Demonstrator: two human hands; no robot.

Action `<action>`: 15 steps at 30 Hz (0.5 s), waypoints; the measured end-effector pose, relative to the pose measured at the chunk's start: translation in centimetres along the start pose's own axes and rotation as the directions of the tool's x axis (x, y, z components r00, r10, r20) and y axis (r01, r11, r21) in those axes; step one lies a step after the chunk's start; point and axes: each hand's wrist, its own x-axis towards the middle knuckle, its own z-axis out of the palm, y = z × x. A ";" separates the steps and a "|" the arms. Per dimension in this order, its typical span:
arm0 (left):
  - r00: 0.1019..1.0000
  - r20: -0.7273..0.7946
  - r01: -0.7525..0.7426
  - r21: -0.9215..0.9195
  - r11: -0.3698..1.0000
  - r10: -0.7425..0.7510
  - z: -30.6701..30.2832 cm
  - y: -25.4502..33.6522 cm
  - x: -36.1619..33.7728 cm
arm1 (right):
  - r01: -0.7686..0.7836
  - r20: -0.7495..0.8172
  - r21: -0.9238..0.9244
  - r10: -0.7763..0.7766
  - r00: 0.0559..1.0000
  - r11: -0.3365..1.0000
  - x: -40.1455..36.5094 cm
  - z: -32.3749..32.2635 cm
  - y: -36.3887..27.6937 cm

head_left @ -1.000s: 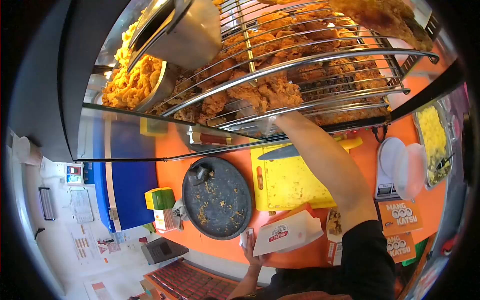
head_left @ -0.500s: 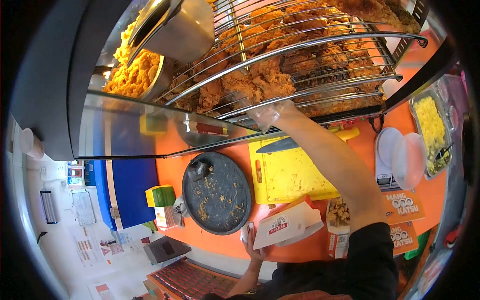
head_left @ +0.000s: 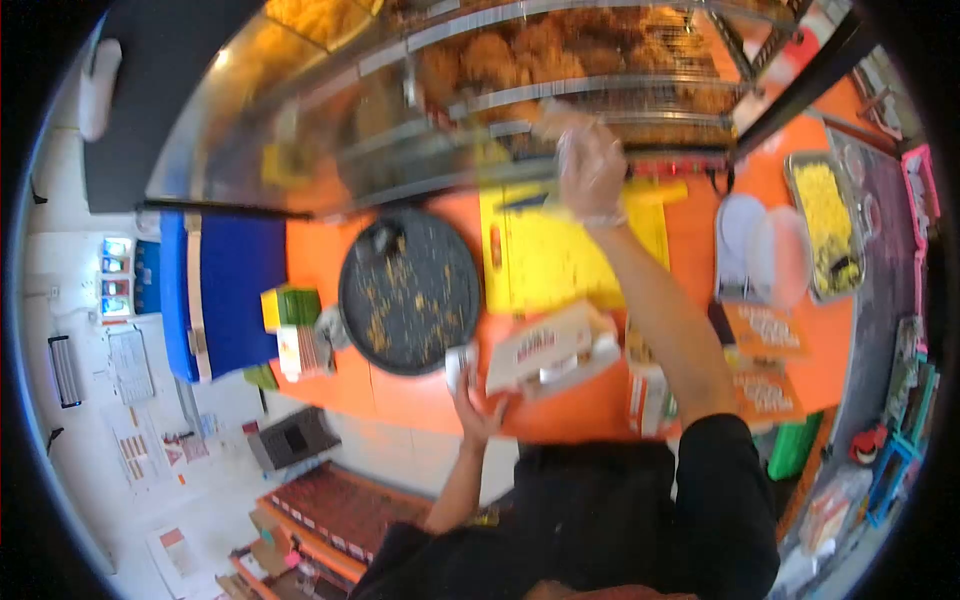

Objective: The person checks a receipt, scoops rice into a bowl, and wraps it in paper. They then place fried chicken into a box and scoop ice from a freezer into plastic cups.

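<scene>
Left hand (head_left: 478,408), bare, at the near edge of the orange table (head_left: 395,398): thumb and fingers are apart, the fingertips at a small white object (head_left: 460,364); whether the grip clamps it cannot be told. Just to its right lies the open white cardboard box with red print (head_left: 540,352). Right hand (head_left: 592,172), in a clear plastic glove, is raised over the far edge of the yellow cutting board (head_left: 570,262), in front of the glass-fronted display cabinet with fried food (head_left: 560,48); blur hides whether its grip is apart or closed. A blue-bladed knife (head_left: 524,202) lies on the board. Left of the board is the round black pan (head_left: 410,300), strewn with crumbs; at far right stands the clear tray of yellow food (head_left: 826,212).
</scene>
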 end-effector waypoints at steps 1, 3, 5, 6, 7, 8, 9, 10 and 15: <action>0.997 -0.040 -0.070 0.002 0.998 0.070 0.2 0.0 0.7 | -0.037 -0.032 -0.139 0.033 0.999 0.990 -1.0 -1.9 -0.9; 0.991 -0.065 -0.120 -0.010 0.993 0.119 1.0 1.4 3.1 | -0.115 -0.018 -0.283 0.114 0.993 0.952 -3.2 -6.0 -3.0; 0.965 -0.042 -0.258 0.000 0.966 0.257 0.7 4.7 7.7 | -0.035 0.239 -0.261 0.099 0.966 0.965 -2.9 -11.2 -6.1; 0.971 -0.067 -0.236 -0.067 0.970 0.231 0.9 5.7 9.5 | -0.270 0.265 -0.136 0.298 0.917 0.953 -3.8 -12.9 -8.6; 0.991 -0.041 -0.136 -0.210 0.968 0.130 1.3 4.4 10.5 | -0.498 0.323 -0.026 0.479 0.816 0.867 -4.7 -14.9 -11.5; 0.983 -0.030 -0.184 -0.153 0.971 0.181 0.5 5.6 11.9 | -0.644 0.434 0.005 0.579 0.690 0.765 -6.4 -16.9 -13.2; 0.992 0.062 -0.094 -0.178 0.980 0.107 -0.2 6.2 12.6 | -0.764 0.535 0.017 0.640 0.552 0.645 -8.6 -18.1 -14.2; 0.991 0.131 0.001 -0.227 0.974 0.029 -0.7 6.7 12.9 | -0.752 0.514 -0.055 0.664 0.542 0.656 -11.2 -17.9 -15.5; 0.969 0.233 -0.022 -0.248 0.968 0.081 -1.5 6.1 12.6 | -0.560 0.571 -0.336 0.637 0.518 0.757 -20.6 -12.3 -17.1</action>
